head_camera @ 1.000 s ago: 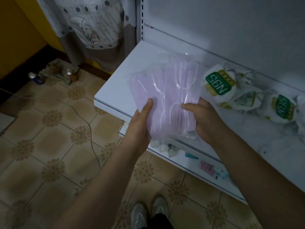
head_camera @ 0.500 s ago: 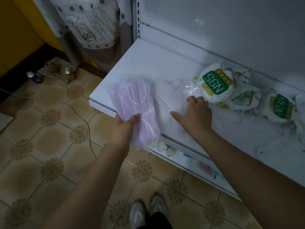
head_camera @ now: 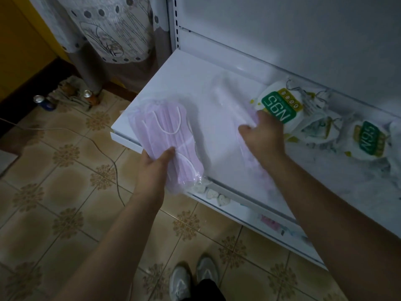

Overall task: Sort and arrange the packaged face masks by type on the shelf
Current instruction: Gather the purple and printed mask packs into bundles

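Pink pleated mask pack, clear crinkly plastic, long axis running shelf-edge outward; pinched by left hand. Right hand clutching second pack.

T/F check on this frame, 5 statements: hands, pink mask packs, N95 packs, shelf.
1. The left hand grips a pack of pink masks. True.
2. The right hand is empty and off the shelf. False: it holds a second pink pack lying on the shelf.
3. The N95 packs lie right of the right hand. True.
4. The N95 labels are red. False: they are green.
5. The left pack overhangs the shelf's front edge. True.
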### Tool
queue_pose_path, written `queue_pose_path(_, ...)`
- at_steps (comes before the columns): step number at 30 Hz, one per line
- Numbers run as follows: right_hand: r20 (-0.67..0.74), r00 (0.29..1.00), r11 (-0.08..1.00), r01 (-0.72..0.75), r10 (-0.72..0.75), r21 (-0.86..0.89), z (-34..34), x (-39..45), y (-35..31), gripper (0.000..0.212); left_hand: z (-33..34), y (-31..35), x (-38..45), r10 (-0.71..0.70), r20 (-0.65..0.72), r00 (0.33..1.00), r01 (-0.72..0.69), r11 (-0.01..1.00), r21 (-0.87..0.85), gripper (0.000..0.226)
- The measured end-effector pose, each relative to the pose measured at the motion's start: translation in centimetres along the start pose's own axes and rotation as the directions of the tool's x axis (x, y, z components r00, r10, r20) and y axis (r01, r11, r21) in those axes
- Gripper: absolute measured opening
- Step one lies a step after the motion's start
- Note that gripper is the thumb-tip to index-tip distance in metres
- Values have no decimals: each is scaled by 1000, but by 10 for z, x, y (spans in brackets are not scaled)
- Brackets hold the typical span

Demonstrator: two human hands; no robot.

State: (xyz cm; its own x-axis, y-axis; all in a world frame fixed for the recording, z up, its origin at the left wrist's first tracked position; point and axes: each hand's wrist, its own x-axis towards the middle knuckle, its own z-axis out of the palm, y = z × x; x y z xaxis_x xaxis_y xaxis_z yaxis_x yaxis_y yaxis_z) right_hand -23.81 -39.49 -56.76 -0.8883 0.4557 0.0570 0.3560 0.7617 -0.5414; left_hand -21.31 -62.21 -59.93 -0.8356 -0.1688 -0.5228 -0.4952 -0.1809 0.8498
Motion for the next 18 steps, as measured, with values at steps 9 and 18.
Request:
queue_pose_path(9, 546, 815, 579, -544, 193, 607, -29, -1, -26, 13, 40, 12, -12, -140, 118, 983, 162, 967, -199, 38)
queue_pose_path(18, 519, 850, 569, -473, 93, 673, -9, -6, -27, 28, 52, 30, -11, -58, 231, 971, 85, 991, -107, 47)
